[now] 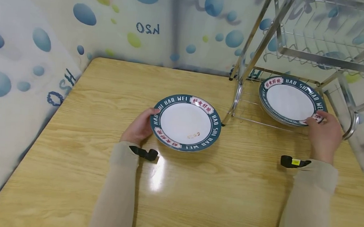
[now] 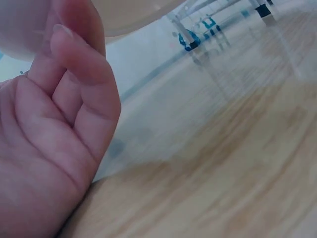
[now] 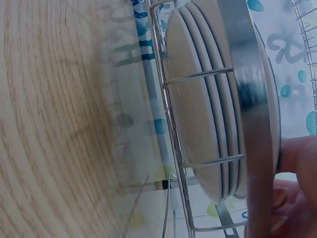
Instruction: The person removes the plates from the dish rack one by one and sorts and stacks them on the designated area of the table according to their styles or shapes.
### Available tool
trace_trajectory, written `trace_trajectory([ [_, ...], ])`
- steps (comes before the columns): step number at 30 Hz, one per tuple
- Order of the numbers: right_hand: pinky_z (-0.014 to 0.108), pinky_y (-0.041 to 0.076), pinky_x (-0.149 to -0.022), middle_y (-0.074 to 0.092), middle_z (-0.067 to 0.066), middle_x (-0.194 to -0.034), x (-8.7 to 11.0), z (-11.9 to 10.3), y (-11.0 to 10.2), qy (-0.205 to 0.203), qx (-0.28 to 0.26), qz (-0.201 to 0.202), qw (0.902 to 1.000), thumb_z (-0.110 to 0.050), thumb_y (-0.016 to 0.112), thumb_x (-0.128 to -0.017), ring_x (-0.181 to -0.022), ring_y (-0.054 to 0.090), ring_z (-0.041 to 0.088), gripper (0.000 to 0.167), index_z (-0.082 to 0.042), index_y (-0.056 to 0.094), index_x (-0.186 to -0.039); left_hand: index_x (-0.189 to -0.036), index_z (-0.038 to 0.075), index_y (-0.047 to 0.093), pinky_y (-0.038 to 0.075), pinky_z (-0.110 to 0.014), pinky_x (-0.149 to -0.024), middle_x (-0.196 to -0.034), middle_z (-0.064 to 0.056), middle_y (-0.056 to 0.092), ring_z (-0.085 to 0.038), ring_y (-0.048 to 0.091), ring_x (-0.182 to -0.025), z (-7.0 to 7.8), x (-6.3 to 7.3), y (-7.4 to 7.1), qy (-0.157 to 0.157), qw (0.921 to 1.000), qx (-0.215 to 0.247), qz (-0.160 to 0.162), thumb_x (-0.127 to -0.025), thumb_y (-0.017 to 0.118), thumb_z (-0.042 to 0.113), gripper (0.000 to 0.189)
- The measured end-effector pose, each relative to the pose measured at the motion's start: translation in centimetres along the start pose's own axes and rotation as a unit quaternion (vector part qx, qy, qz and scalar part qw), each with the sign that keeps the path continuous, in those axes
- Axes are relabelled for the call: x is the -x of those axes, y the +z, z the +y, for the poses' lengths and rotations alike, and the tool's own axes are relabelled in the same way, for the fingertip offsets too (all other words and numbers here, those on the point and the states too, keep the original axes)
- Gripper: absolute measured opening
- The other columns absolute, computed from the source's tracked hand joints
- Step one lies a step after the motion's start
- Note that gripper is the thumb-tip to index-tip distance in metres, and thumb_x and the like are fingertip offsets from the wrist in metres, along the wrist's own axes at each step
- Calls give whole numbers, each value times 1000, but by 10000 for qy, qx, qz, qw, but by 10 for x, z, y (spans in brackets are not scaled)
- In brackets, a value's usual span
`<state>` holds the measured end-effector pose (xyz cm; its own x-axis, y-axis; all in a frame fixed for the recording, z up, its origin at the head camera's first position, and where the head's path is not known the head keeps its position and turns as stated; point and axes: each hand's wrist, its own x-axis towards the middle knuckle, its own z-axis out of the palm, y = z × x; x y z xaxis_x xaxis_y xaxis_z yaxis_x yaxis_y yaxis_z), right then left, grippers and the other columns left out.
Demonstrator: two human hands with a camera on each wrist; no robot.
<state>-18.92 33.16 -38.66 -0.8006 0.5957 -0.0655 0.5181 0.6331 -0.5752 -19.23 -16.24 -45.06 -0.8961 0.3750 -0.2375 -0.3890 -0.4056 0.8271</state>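
In the head view, my left hand (image 1: 138,127) grips a white plate (image 1: 184,122) by its left rim, thumb on top and fingers underneath. The plate has a green lettered border with red-and-white labels and a small orange-brown mark near its lower edge. The left wrist view shows this hand's (image 2: 74,94) curled fingers below the pale underside. At the right, my right hand (image 1: 325,135) pinches the near right rim of the top plate in a stack of matching plates (image 1: 290,101). Stacked edges (image 3: 213,109) show behind the rack's side bar in the right wrist view.
A metal dish rack (image 1: 239,92) stands at the back right, the stack on its lower level and a wire shelf (image 1: 318,55) above. The wooden table (image 1: 116,87) meets a bubble-patterned wall covering (image 1: 191,29) behind and at the left.
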Motion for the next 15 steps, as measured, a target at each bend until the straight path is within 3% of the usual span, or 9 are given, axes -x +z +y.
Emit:
trace_trajectory([
  [3,30,30,-66,46,5,-104,0,0,4,106,-79,183,9997,-29,46,-85,-83,40,20,53,-15,38,-136,-108,9,56,45,-30,-69,-81,-2,63,-15,58,-67,0,2,-2,32,10000,48,-31,-85,54,24,27],
  [8,30,30,-58,41,-3,-84,0,1,3,352,-353,318,9983,-27,44,-86,-70,37,14,51,-21,37,-136,-110,3,52,48,-29,-57,-81,-7,63,-17,58,-62,0,3,-4,152,9985,-24,-522,-92,43,17,24],
  [11,30,30,-57,40,-4,-82,1,1,4,386,-434,383,9976,-28,42,-86,-67,36,12,49,-24,38,-136,-114,1,48,48,-29,-53,-84,-10,63,-19,57,-59,0,3,-4,224,9972,-119,-709,-94,40,14,25],
  [15,29,29,-61,39,-5,-85,2,1,4,354,-407,474,9974,-27,39,-87,-73,35,13,47,-21,40,-134,-122,4,43,49,-29,-54,-88,-12,62,-21,56,-61,1,3,-4,203,9979,-55,-609,-94,41,12,30],
])
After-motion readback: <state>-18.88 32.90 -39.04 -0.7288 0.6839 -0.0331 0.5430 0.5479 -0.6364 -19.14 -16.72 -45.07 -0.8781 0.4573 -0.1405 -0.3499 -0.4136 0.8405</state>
